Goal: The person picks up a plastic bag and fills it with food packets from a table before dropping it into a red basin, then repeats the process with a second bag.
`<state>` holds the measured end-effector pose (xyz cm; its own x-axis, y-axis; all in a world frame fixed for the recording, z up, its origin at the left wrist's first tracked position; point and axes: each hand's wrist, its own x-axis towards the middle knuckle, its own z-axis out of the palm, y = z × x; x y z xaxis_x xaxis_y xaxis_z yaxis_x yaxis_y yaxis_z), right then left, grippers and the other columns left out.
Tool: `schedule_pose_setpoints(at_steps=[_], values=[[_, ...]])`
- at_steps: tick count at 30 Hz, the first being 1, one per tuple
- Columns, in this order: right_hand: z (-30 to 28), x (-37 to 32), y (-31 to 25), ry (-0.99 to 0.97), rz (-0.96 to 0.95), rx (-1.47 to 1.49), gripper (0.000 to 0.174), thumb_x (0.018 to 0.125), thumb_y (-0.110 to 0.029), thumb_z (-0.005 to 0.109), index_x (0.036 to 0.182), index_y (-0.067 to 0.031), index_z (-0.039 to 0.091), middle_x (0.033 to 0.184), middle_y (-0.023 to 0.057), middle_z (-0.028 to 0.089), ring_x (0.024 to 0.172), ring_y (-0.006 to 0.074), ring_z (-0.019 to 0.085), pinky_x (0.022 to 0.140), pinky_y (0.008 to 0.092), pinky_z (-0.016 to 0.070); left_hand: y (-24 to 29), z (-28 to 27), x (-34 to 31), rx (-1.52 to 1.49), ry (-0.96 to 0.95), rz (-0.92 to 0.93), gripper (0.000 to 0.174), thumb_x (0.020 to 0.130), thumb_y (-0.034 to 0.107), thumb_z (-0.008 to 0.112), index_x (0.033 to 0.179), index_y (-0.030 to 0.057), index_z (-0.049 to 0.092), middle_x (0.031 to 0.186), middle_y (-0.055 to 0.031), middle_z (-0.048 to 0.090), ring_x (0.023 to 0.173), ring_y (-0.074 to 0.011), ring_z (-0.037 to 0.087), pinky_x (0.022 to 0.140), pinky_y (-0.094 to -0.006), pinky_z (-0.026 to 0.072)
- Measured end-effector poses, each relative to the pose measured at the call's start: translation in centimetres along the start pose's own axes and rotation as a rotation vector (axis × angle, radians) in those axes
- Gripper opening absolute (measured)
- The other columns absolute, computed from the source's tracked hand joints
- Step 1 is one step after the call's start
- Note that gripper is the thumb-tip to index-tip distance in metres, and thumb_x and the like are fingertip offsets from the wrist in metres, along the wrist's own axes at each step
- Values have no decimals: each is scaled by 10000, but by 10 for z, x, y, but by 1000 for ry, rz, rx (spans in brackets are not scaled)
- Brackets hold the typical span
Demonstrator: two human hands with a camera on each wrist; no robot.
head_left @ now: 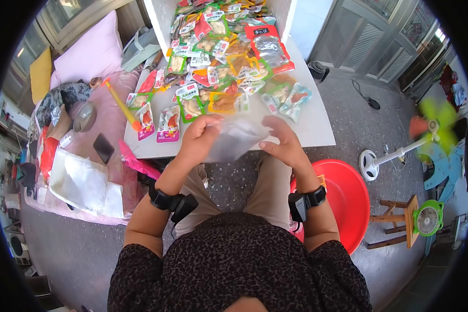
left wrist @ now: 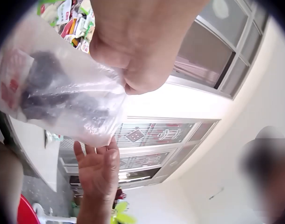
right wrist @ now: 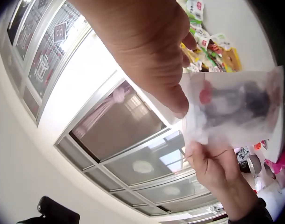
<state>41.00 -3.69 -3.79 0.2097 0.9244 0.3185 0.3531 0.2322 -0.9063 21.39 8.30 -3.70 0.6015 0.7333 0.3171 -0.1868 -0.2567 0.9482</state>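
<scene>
A frosted, see-through plastic bag [head_left: 237, 138] with dark contents is held up over the table's front edge. My left hand [head_left: 200, 136] pinches one edge of it between thumb and fingers. In the left wrist view the bag [left wrist: 63, 88] shows dark lumps and a red-printed patch inside. At its opposite edge is my right hand [head_left: 286, 141], thumb and fingers spread apart. The right wrist view shows that thumb [right wrist: 177, 105] right at the bag's side, while the left hand [right wrist: 216, 170] grips the bag's lower edge.
Several colourful snack packets [head_left: 213, 73] are heaped on the white table [head_left: 317, 125]. A red basin [head_left: 353, 208] stands on the floor at right, near a spinning fan [head_left: 431, 125] and a wooden stool [head_left: 412, 221]. A pink-covered bed [head_left: 114, 171] lies at left.
</scene>
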Motion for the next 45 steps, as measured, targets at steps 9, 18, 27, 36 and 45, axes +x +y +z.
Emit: schedule_pose_setpoints(at_steps=[9,18,27,36,45], values=[[15,-2,-51,-186,32,-229,356,655,-177,639,921,19,507,787,141,525,709,242,513,631,309,407,12,17,-19,-374,36,-85,89,799,23,455,888,19,456,888,-49,523,808,-101,482,736,-241,388],[35,-16,-47,-118,-173,-508,174,659,-152,586,709,-12,496,675,137,486,654,305,478,565,370,372,12,38,-34,-184,96,-19,54,805,17,425,857,14,440,860,-83,520,810,-147,513,734,-272,409],[18,-23,-33,-253,-61,-260,178,715,-198,549,719,-21,538,705,118,511,701,271,491,609,334,383,4,27,-30,-304,-101,-188,51,800,31,436,846,18,451,860,-85,517,798,-140,504,715,-258,409],[-1,-74,-31,-290,49,-254,293,692,-191,588,913,-15,512,824,137,513,781,282,492,660,351,385,3,49,-41,-378,-304,-176,51,799,45,457,840,17,457,862,-108,517,807,-159,487,751,-292,385],[-28,-90,-19,-111,6,-192,340,641,-181,611,910,-4,505,840,157,522,811,309,494,706,356,384,6,65,-32,-320,-350,-131,59,788,4,454,844,21,461,986,-129,487,942,-201,452,843,-335,334]])
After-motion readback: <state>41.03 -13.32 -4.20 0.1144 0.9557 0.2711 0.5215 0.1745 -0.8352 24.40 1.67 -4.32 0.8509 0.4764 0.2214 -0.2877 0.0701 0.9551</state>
